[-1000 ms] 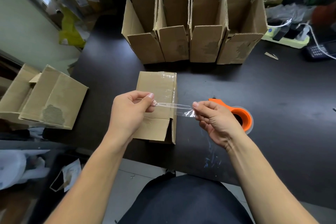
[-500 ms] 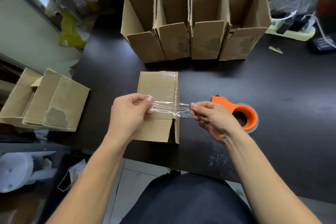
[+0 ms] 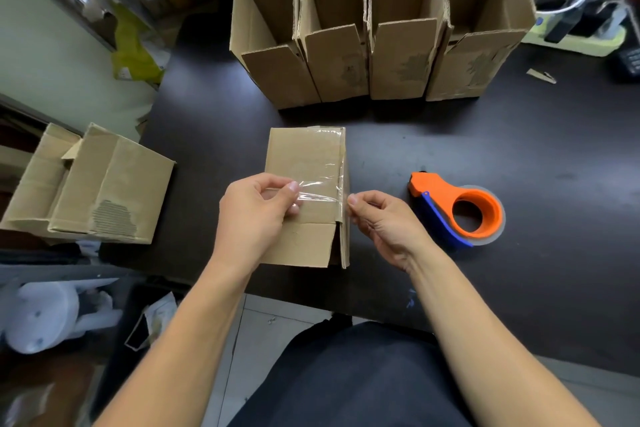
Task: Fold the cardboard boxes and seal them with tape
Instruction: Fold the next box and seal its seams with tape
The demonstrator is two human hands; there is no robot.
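Note:
A small folded cardboard box (image 3: 304,156) lies on the dark table (image 3: 485,149) right in front of me, with clear tape on its far end. A strip of clear tape (image 3: 318,196) stretches across its top. My left hand (image 3: 256,215) pinches the strip's left end over the box. My right hand (image 3: 384,222) pinches the right end at the box's right edge. An orange tape dispenser (image 3: 460,208) with a blue blade lies on the table to the right of my right hand.
Several open upright cardboard boxes (image 3: 377,55) stand in a row at the back of the table. Another open box (image 3: 93,191) sits on a surface to the left. A power strip with cables (image 3: 581,35) lies at the far right. A cardboard scrap (image 3: 542,75) lies near it.
Both hands have brought the tape strip down toward the box top. My right hand has moved left to the box's right edge, and the strip between the hands looks shorter.

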